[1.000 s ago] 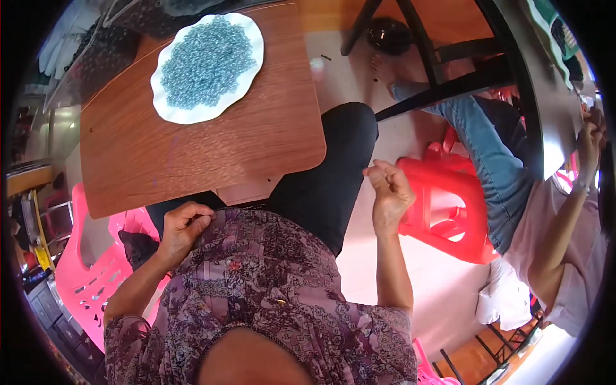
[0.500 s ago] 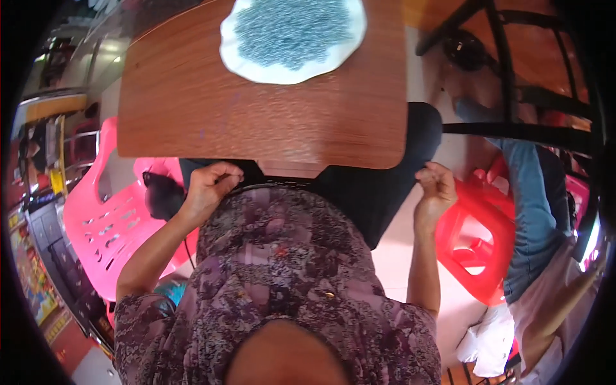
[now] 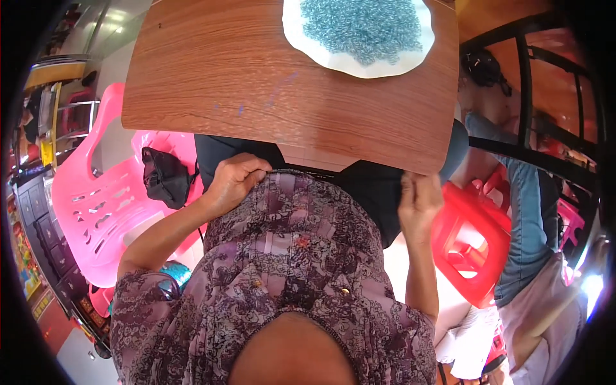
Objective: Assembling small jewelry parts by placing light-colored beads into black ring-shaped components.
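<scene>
My left hand (image 3: pixel 239 182) is closed in a pinch at the hem of my purple patterned blouse (image 3: pixel 292 221), over my lap. By the near right corner of the brown wooden table (image 3: pixel 256 83) is my right hand (image 3: pixel 420 200), its fingers drawn together and pointing at the table edge. What it holds, if anything, I cannot make out. A white plate (image 3: pixel 346 64) with a wavy rim stands on the table at the far right. It is heaped with small, shiny, blue-grey translucent pieces (image 3: pixel 362 29), like beads.
To the left stands a pink plastic chair (image 3: pixel 96 199) with a black bag (image 3: pixel 168 178) on it. A red plastic stool (image 3: pixel 471 247) is close by my right arm. Farther right, another person's leg in blue trousers (image 3: pixel 529 224) shows beside a black metal frame (image 3: pixel 523 96).
The view has shifted, so the table and plate appear farther right. My right hand has come closer to the table corner. My left hand is still at the blouse hem.
</scene>
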